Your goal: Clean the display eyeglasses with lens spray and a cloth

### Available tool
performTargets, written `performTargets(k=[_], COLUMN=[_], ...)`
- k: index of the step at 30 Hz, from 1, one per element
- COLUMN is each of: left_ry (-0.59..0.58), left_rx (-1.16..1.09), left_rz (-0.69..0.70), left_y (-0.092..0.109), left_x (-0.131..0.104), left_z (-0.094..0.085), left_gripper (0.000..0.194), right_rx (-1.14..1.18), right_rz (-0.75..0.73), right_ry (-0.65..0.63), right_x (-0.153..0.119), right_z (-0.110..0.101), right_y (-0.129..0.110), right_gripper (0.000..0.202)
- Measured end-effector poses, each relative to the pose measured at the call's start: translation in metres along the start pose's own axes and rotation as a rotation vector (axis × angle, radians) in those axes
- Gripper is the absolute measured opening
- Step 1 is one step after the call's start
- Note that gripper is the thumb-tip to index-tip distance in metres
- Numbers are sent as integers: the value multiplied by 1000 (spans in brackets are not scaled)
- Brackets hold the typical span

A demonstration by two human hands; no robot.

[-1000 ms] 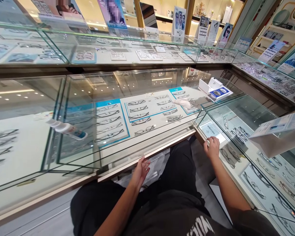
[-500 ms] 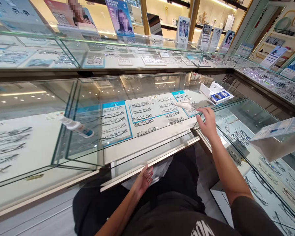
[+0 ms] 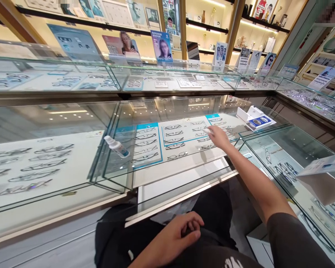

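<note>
My right hand (image 3: 220, 137) is over the glass counter top (image 3: 123, 178), its fingers closed on a small soft white cloth (image 3: 206, 131), most of which the fingers hide. It could also be a tissue. Under the glass near that hand, eyeglass frames (image 3: 173, 133) lie in rows on white and blue display cards. Above my lap, in front of the pulled-out drawer (image 3: 181, 197), my left hand (image 3: 181, 230) holds nothing; its fingers are loosely bent, with the thumb apart from them. A white spray bottle (image 3: 117, 147) with a blue label is on the glass to the left.
A white and blue box-like display stand (image 3: 257, 121) rests at the counter's far right corner. Closer on the right, a folded sign (image 3: 324, 178) stands on the side showcase. Another glass showcase (image 3: 167, 80) with upright advertising cards runs along the back.
My right hand has moved left and taken hold of the white cloth on the glass. My left hand has drawn back from the drawer's edge to my lap. The view has shifted left.
</note>
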State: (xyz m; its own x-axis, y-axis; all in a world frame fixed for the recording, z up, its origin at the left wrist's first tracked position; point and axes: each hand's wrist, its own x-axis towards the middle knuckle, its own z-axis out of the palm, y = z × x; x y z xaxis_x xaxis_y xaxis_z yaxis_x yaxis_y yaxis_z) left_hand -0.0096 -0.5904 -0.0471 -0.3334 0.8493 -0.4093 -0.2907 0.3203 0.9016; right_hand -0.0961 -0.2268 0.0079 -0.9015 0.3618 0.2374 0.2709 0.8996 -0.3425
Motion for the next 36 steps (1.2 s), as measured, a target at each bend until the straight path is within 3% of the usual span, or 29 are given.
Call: performTargets(k=[1, 3, 6, 8, 11, 12, 16, 19, 24, 28, 31, 36], left_ry=[45, 252, 580, 686, 774, 780, 634, 570, 505, 463, 496, 569], left_rx=[50, 121, 165, 112, 241, 374, 989, 1309, 1543, 1637, 1703, 1743], left_rz=[77, 245, 496, 568, 525, 478, 413, 386, 437, 535, 569, 637], left_y=[19, 55, 94, 104, 95, 89, 70, 75, 97, 107, 108, 99], left_x=[-7, -9, 18, 45, 76, 80, 77, 71, 76, 88, 97, 106], left_z=[1, -3, -21, -36, -62, -71, -100, -113, -128, -139, -143, -144], left_gripper=[24, 24, 41, 55, 62, 62, 58, 59, 54, 42, 37, 29], right_rx=[116, 414, 905, 1033, 940, 892, 609, 174, -148, -365, -475, -565], right_rz=[-1, -19, -70, -79, -26, -12, -63, -92, -52, -46, -100, -209], right_ry=[2, -17, -157, -185, -216, -296, -853, -1028, -1004, -872, -729, -569], right_x=[-3, -9, -17, -21, -29, -32, -47, -52, -33, -13, -2, 20], right_z=[4, 16, 29, 28, 13, 6, -8, 1, 30, 52, 67, 87], right_y=[-11, -36, -69, -78, -66, -56, -14, 9, 26, 29, 29, 31], right_gripper=[30, 33, 50, 49, 27, 23, 35, 36, 24, 28, 39, 39])
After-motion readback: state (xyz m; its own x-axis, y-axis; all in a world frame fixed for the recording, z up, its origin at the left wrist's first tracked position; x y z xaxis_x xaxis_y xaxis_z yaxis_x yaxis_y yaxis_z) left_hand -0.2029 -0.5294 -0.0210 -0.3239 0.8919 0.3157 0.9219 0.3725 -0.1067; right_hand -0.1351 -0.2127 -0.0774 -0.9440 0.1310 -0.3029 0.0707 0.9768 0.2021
